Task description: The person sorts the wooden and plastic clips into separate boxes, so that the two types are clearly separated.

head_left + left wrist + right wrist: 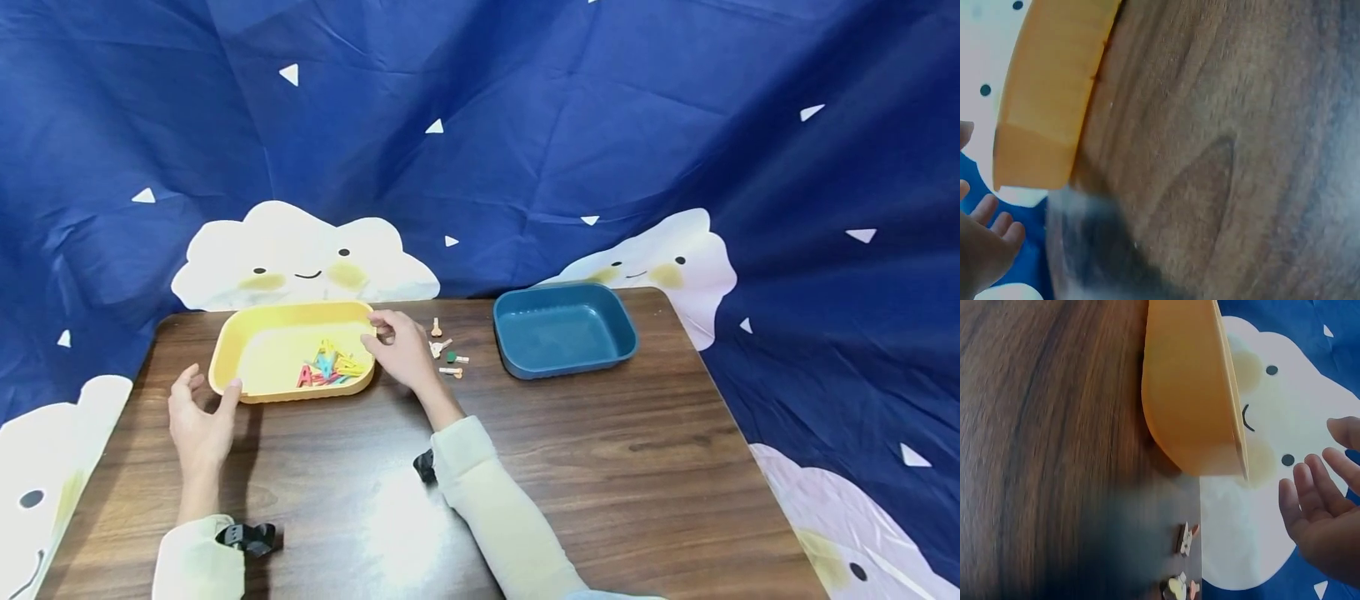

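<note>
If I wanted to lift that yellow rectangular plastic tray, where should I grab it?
The yellow rectangular plastic tray is probably best held by the rim at both short ends, left hand from the left, right hand from the right. It is upright, with raised end walls to press between. The colourful plastic clips lie towards its right end, so that side may feel heavier.

The head view is bright and mostly sharp, with a white glare burning out the bench below and between the left grip and right grip, the yellow tray between them washed pale inside, and a soft shadow below and right of the left grip. Both wrist views look dimmer and softer: a dark, out-of-focus smudge blurs the bench right of the left grip, with bluish glare farther right, and another lies left of the right grip.
</note>
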The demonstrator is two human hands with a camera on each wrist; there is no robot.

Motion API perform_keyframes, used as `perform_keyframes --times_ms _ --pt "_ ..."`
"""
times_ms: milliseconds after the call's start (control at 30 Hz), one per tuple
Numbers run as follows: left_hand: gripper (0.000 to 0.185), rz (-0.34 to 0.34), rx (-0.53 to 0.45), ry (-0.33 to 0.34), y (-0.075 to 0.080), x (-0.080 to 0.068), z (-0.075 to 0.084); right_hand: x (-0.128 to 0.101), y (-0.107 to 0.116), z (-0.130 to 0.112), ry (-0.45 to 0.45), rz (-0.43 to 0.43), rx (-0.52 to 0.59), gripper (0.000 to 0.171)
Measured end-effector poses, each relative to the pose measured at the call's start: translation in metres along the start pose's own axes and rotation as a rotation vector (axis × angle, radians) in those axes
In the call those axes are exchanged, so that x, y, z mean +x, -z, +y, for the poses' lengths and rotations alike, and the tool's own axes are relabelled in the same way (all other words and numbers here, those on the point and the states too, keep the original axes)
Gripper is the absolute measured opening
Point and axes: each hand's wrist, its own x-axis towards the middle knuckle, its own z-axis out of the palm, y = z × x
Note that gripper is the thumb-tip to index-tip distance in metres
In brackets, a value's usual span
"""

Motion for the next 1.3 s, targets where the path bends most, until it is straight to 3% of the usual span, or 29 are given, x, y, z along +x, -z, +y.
perform_keyframes --times_ms 233,567,867,1133,1300 --pt "0.065 -0.001 0.049 -0.082 -0.004 -0.003 0.010 -0.003 0.015 0.007 0.005 0.032 -0.025 0.037" --pt "0.064 0.027 0.128 -0.085 0.001 -0.004 0.022 -0.012 0.042 0.014 -0.028 0.074 -0.004 0.038" --pt "0.061 0.039 0.103 -0.178 0.001 -0.008 0.030 -0.020 0.067 0.025 -0.042 0.131 -0.047 0.039" --pt "0.061 -0.009 0.101 -0.216 0.000 -0.016 0.037 -0.039 0.085 0.042 -0.100 0.192 0.003 0.038" --pt "0.060 -0.031 0.048 -0.234 -0.007 -0.022 0.043 -0.045 0.103 0.046 -0.109 0.246 0.010 0.039"
